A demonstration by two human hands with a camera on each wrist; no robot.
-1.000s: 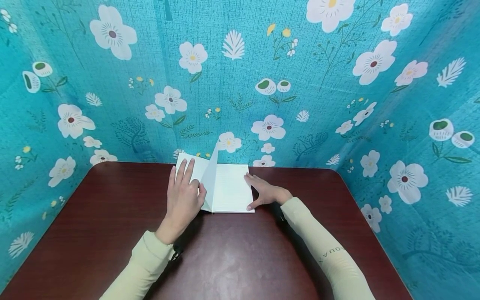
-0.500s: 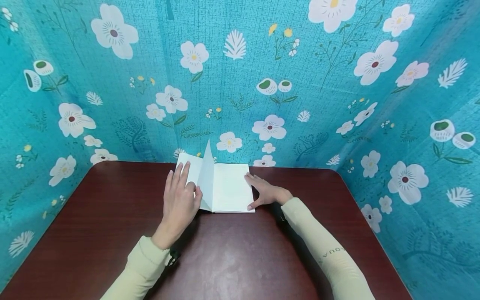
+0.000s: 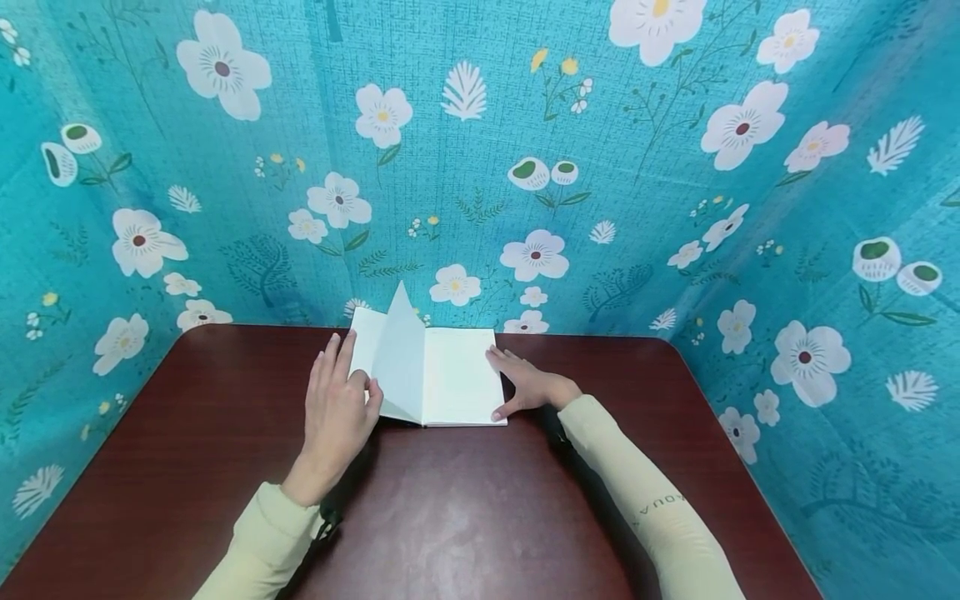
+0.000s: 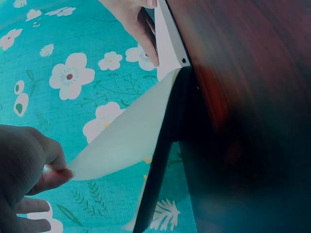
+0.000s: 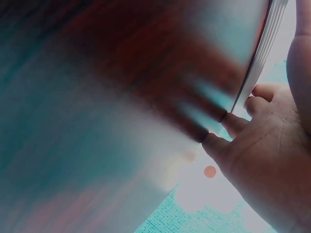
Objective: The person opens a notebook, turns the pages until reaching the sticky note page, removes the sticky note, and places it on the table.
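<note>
A notebook [image 3: 461, 375] with white pages lies spread open near the far edge of the table. My left hand [image 3: 336, 417] pinches the corner of one raised page [image 3: 401, 358] between thumb and index finger, its other fingers stretched out. That lifted page [image 4: 124, 141] bows up from the spine in the left wrist view, over the dark cover. On the other side, my right hand [image 3: 531, 385] rests at the notebook's right edge, thumb and fingers spread apart. In the right wrist view, fingertips [image 5: 235, 124] of this hand meet the tabletop beside the page stack [image 5: 267, 43].
The dark red-brown table [image 3: 457, 508] has a glossy top. A turquoise flowered curtain [image 3: 420, 200] hangs right behind its far edge and along both sides. Dark straps show under both wrists, below the pale sleeves [image 3: 266, 533].
My left hand has moved left and slightly down, drawing the pinched page over from near the spine toward the left side. My right hand has stayed at the right edge.
</note>
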